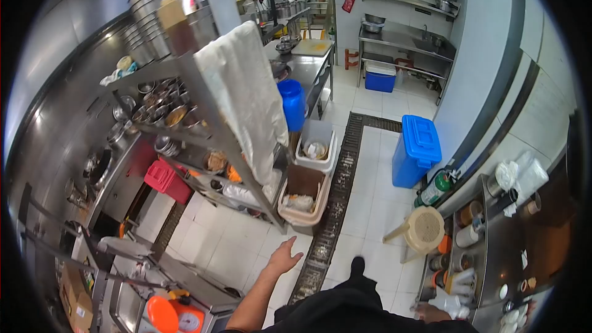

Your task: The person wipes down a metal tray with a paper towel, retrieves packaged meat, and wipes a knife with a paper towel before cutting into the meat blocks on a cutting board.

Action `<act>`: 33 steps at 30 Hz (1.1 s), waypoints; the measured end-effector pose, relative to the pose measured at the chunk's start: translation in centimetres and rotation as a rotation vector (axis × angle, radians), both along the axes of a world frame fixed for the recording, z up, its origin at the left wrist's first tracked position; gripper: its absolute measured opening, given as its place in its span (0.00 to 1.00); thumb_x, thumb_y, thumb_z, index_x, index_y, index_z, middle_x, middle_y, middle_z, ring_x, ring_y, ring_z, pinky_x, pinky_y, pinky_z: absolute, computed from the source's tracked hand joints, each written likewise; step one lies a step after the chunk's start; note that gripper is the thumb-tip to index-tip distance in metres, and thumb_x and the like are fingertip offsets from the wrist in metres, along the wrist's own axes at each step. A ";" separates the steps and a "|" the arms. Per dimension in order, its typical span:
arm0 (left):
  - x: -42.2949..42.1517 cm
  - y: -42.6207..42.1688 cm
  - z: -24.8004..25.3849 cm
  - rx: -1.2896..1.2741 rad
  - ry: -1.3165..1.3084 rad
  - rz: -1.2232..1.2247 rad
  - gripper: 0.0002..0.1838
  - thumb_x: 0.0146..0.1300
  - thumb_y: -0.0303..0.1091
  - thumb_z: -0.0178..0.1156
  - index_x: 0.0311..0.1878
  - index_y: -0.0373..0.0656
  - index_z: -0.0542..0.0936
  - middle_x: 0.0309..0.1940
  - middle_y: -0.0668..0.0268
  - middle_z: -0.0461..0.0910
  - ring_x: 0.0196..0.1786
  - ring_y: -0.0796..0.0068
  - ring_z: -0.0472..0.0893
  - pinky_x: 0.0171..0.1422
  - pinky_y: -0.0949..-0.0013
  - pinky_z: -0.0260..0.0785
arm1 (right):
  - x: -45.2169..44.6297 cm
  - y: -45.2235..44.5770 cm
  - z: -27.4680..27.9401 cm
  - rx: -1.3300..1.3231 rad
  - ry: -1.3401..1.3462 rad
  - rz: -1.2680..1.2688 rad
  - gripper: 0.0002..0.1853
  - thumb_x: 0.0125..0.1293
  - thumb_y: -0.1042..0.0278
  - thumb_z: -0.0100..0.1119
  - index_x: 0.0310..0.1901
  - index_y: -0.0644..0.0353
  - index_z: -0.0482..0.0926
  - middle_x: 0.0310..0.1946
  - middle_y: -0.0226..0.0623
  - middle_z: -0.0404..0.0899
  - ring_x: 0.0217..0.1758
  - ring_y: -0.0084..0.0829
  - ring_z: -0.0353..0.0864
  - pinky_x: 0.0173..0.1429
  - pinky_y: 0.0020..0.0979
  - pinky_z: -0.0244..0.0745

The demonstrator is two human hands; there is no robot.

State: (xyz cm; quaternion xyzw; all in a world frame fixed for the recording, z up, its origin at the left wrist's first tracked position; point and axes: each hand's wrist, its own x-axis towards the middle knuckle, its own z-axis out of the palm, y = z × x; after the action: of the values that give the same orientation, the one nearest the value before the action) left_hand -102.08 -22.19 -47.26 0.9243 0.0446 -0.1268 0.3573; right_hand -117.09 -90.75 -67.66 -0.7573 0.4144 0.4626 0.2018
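Observation:
My left hand (285, 256) reaches out over the white tiled floor with its fingers stretched apart and nothing in it. Beyond its fingertips stands a pale bin (324, 214) with a brown inside and some wrapped stuff in it. My right hand (431, 313) hangs low at the bottom edge, beside a clear plastic bag (448, 301) by the right-hand shelf. Its fingers are too hidden to show whether they grip anything. One black shoe (357, 265) shows below me on the tiles.
A dark floor drain (333, 209) runs ahead. To the right are a beige stool (425, 229), a green cylinder (435, 189) and a blue lidded bin (417, 151). A steel rack (237, 169) with a hanging white cloth (240, 86) stands left. An orange scale (188, 319) sits lower left.

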 end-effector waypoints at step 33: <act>47.8 -3.9 -1.7 -0.260 -0.066 0.642 0.45 0.65 0.54 0.70 0.76 0.35 0.66 0.65 0.43 0.79 0.64 0.48 0.82 0.70 0.55 0.73 | 110.2 61.8 51.5 1.234 -1.226 1.181 0.16 0.74 0.59 0.63 0.53 0.63 0.85 0.41 0.33 0.88 0.44 0.22 0.83 0.52 0.30 0.79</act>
State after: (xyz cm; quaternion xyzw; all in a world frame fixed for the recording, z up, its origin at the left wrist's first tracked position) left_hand -54.29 -26.08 -49.00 0.8134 0.3051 0.0173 0.4949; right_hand -6.85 -28.94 -16.20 -0.7094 -0.5014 0.1557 0.4702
